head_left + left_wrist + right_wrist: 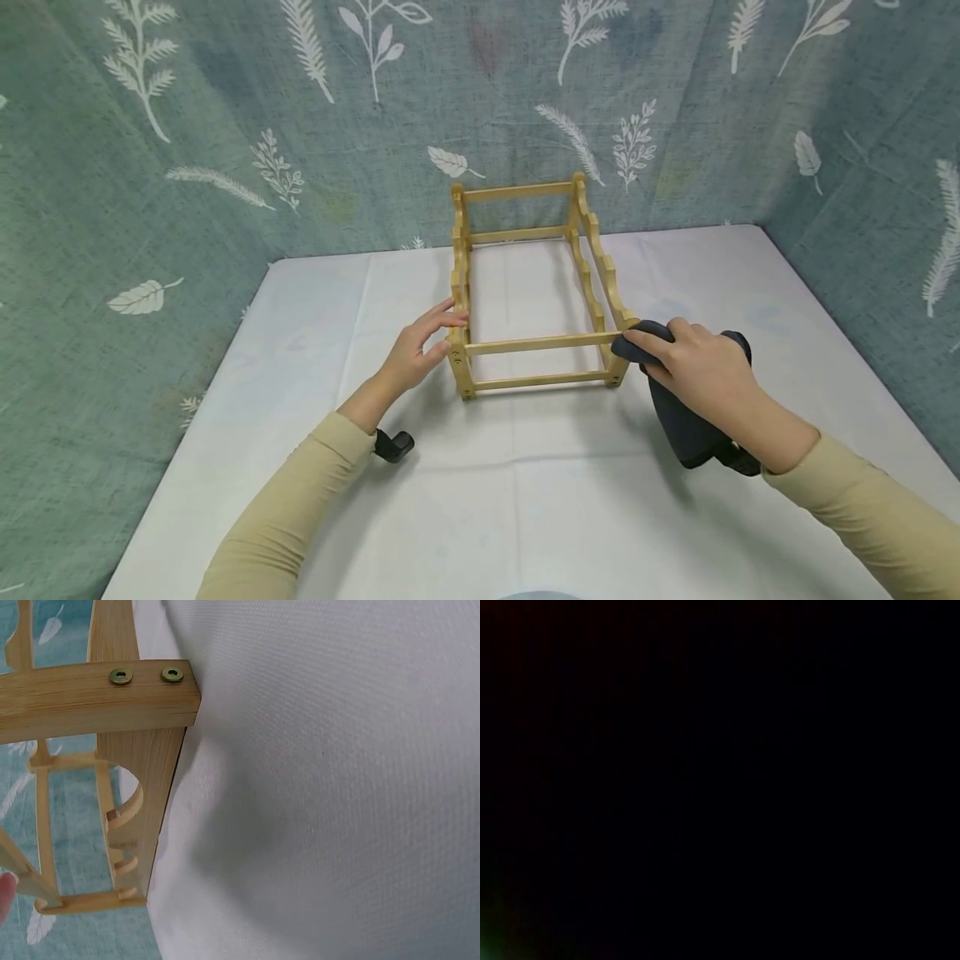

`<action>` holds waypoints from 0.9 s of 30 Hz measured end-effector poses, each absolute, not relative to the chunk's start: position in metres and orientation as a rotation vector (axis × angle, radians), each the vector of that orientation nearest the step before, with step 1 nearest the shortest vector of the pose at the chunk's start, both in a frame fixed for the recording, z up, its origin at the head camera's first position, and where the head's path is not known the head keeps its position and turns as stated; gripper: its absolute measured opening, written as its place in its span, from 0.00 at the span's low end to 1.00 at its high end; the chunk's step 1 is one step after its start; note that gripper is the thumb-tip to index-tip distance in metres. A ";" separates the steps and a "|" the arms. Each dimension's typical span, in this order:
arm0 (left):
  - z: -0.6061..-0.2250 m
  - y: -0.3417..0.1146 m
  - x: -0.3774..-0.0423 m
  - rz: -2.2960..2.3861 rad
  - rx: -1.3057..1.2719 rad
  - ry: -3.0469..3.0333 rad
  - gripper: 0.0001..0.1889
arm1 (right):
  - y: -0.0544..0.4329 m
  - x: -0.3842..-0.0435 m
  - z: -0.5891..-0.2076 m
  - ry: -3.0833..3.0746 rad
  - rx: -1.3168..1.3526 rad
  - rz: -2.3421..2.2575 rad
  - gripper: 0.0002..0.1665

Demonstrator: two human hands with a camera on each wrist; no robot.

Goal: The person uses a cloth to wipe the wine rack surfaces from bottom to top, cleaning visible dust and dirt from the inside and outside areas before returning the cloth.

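Seemingly for steadiness, left hand (412, 354), fingers loosely extended, rests at near-left corner of pale wooden open-framed rack (534, 342) on white-covered desk (450, 517); right hand (708, 375) grips limp black cloth (678, 425) at rack's near-right corner, likely keeping it snug.

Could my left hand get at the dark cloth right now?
Probably yes: the left hand touches the wooden rack, and the space in front of the rack looks free. The dark cloth is in the right hand, though, so that grip may need loosening.
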State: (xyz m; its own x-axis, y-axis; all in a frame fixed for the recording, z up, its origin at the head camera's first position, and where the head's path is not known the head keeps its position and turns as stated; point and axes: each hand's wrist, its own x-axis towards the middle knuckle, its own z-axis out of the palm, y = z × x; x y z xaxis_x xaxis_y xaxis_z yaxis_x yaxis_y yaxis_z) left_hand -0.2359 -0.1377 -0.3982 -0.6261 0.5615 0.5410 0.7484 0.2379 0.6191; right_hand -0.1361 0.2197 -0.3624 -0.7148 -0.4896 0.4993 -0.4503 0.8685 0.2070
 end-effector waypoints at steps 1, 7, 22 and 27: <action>-0.398 -0.138 -0.236 -1.332 -1.237 -2.304 0.39 | 0.220 -0.136 -0.361 -2.461 0.676 -0.086 0.28; -0.398 -0.140 -0.236 -1.333 -1.228 -2.308 0.38 | 0.215 -0.137 -0.367 -2.407 0.706 -0.051 0.29; -0.398 -0.138 -0.236 -1.346 -1.242 -2.295 0.38 | 0.219 -0.140 -0.382 -2.440 0.736 -0.035 0.30; -0.399 -0.139 -0.236 -1.345 -1.247 -2.296 0.38 | 0.223 -0.141 -0.397 -2.447 0.806 -0.062 0.29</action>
